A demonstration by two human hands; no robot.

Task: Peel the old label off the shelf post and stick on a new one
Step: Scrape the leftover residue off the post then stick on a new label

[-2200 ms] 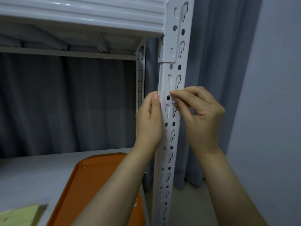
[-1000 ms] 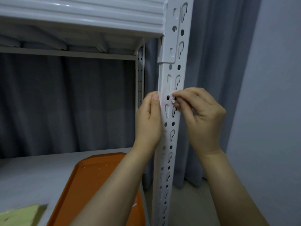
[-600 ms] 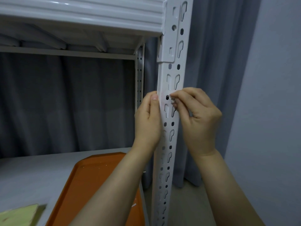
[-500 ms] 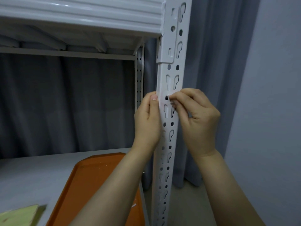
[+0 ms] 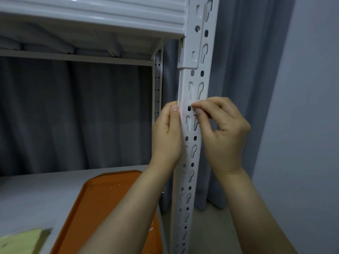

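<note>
Head view: label (image 5: pixel 185 105) lies between both hands' fingers (image 5: pixel 199 107).

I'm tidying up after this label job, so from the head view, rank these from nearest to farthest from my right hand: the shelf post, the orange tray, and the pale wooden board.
From the right hand:
1. Shelf post: touching it, fingertips pinching at its front face.
2. Orange tray: lower left, on the shelf below.
3. Wooden board: far lower-left corner, beyond the tray.
</note>
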